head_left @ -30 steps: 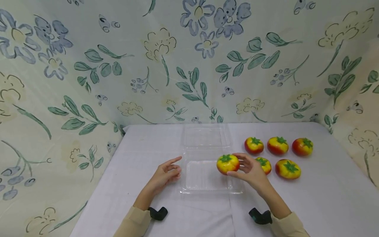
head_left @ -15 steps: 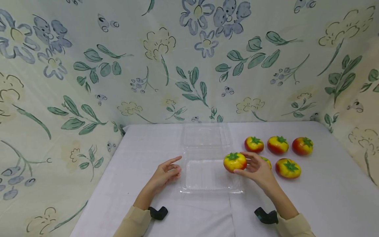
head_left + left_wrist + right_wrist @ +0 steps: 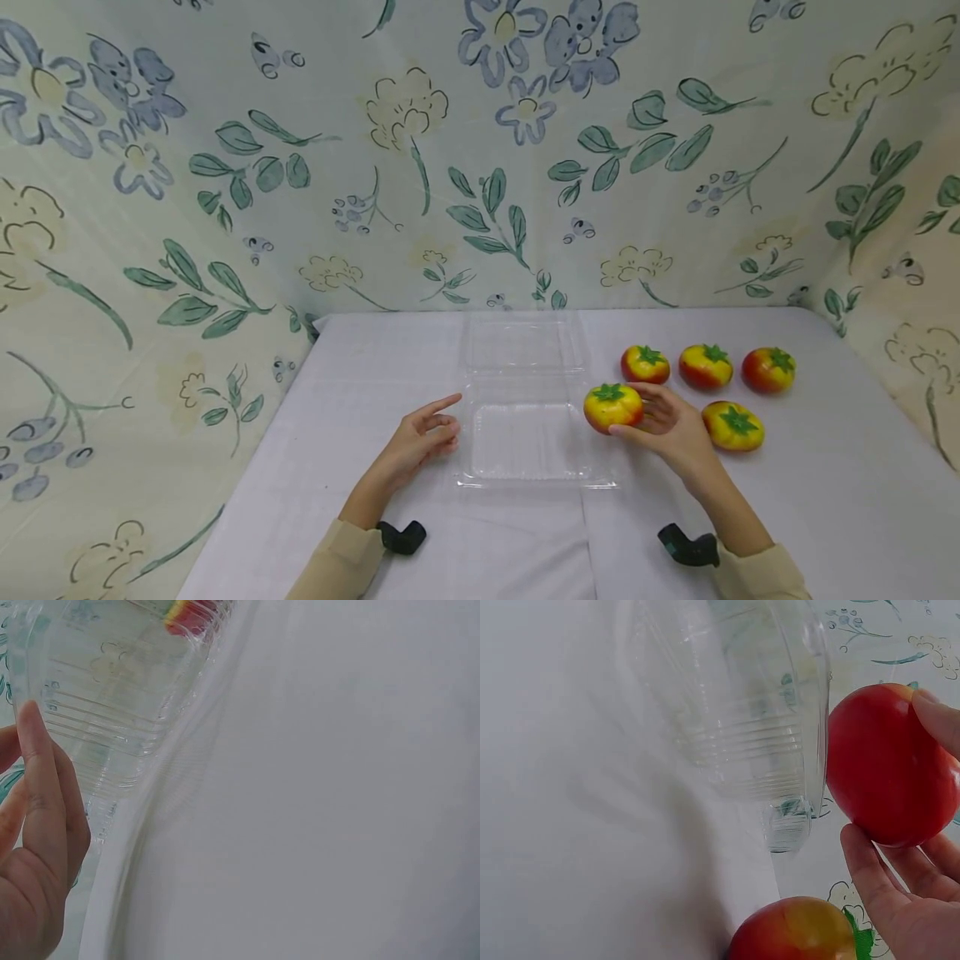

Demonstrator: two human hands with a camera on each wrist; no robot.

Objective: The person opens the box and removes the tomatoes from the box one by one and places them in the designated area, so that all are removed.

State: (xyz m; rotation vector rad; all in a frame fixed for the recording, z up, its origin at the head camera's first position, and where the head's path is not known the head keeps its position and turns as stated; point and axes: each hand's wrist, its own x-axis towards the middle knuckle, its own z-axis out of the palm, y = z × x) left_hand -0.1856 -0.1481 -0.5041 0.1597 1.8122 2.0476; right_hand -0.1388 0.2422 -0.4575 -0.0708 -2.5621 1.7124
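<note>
A red-and-yellow persimmon (image 3: 612, 408) with a green leafy top is held between the thumb and fingers of my right hand (image 3: 673, 429). It is raised over the right edge of a clear plastic clamshell box (image 3: 525, 442), whose lid lies folded back. The right wrist view shows the persimmon's red underside (image 3: 892, 765) beside the box wall (image 3: 735, 742). My left hand (image 3: 420, 442) is at the box's left side with fingers loosely bent, holding nothing. Whether a fingertip touches the box (image 3: 105, 697) in the left wrist view, I cannot tell.
Several more persimmons rest on the white cloth (image 3: 825, 483) to the right: one (image 3: 733, 426) near my right hand and a back row with one (image 3: 705, 367) in its middle. Another, seen earlier, is hidden behind my right hand. Floral fabric (image 3: 480, 167) rises behind the table.
My right hand has moved right with the persimmon, from over the box towards its right edge, covering a persimmon behind it. My left hand has stayed in place.
</note>
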